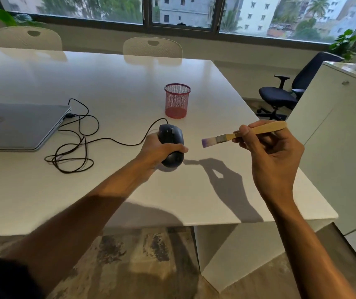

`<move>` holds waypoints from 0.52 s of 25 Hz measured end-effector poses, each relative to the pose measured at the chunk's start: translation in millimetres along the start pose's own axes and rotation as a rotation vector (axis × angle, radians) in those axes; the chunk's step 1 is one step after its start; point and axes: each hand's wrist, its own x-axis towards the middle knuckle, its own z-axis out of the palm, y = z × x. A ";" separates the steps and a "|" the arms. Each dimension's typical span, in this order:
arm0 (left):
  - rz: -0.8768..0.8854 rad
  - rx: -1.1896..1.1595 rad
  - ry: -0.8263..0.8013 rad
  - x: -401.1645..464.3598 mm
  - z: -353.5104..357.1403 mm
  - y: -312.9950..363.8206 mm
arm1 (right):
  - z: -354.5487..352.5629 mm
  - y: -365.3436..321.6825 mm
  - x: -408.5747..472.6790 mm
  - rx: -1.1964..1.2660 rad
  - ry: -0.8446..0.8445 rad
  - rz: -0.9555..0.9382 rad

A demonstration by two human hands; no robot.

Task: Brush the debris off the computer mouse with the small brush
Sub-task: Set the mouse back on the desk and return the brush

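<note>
A: The big white table (112,83) sits by a long window, with white chairs on the far side. A closed grey laptop (19,124) lies at the left. A red mesh pen cup (177,100) stands near the middle.

B: Where is the computer mouse (171,143)?

A: The left hand (155,151) has it. The fingers wrap around its sides and tip it up a little off the table. Its black cable (75,145) runs in loose loops back to the laptop.

B: And the small brush (243,134)?

A: The right hand (274,156) pinches the wooden handle between thumb and fingers. The purple-tipped bristles point at the mouse, just beside it, but they do not touch it.

B: Can you see the dirt?

A: No, it is too small to tell.

B: What could go wrong?

A: I think the mouse could slip, because the hand holds it only by the sides. A hard push from the brush could knock it loose. The cable could also tug if the mouse gets lifted higher, and that might pull on the laptop. And the dirt could just land on the table.
</note>
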 end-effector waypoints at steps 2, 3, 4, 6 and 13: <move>0.012 0.038 -0.015 16.3 -2.4 0.4 | 8.1 6.8 8.0 -0.007 0.001 0.004; 0.023 0.055 -0.023 23.4 -3.5 -0.3 | 10.3 9.6 11.4 -0.009 0.002 0.007; 0.032 0.070 -0.029 30.0 -4.1 -1.6 | 12.0 12.4 14.8 -0.013 0.001 0.009; 0.042 0.094 -0.018 42.8 -3.8 -4.3 | 14.3 18.2 22.1 -0.023 -0.009 0.010; 0.087 0.292 0.113 62.9 0.4 -5.0 | 21.2 29.7 53.1 -0.003 -0.076 0.004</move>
